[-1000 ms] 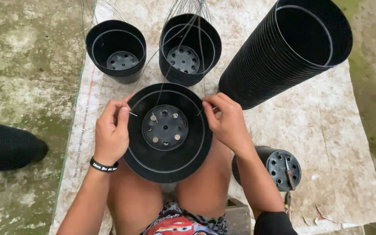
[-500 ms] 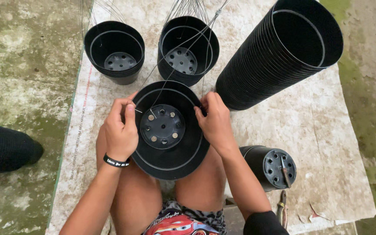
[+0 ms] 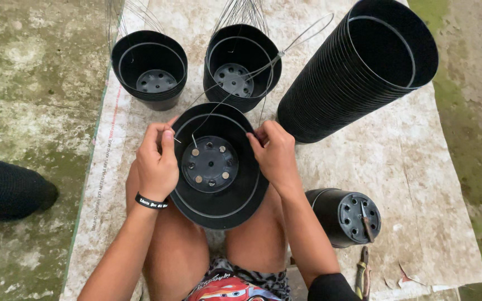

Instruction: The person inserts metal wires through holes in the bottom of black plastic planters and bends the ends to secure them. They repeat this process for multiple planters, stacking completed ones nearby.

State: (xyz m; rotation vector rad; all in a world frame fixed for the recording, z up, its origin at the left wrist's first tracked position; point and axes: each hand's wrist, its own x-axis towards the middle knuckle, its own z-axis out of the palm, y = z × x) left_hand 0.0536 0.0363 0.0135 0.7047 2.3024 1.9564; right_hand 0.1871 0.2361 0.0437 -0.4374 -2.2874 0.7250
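left hand (image 3: 156,164): pinches black pot (image 3: 218,200) rim, 9 o'clock | right hand (image 3: 275,153): grips rim, 3 o'clock | pot stack (image 3: 352,83) near, 1 o'clock

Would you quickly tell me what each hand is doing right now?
Left hand: closed on the black pot rim, pinching a thin wire.
Right hand: gripping the pot's opposite rim.

Black plastic pots (image 3: 218,167), a black wristband (image 3: 152,202), thin grey wire (image 3: 263,67), mottled beige sheet (image 3: 419,212).

Left hand (image 3: 156,163): pinches the left rim of a round black plastic pot (image 3: 217,167).
Right hand (image 3: 275,154): grips the right rim.
Thin grey wire hanger (image 3: 263,64): runs up from the pot.
Beside: long stack of black pots (image 3: 358,69) lying on its side.
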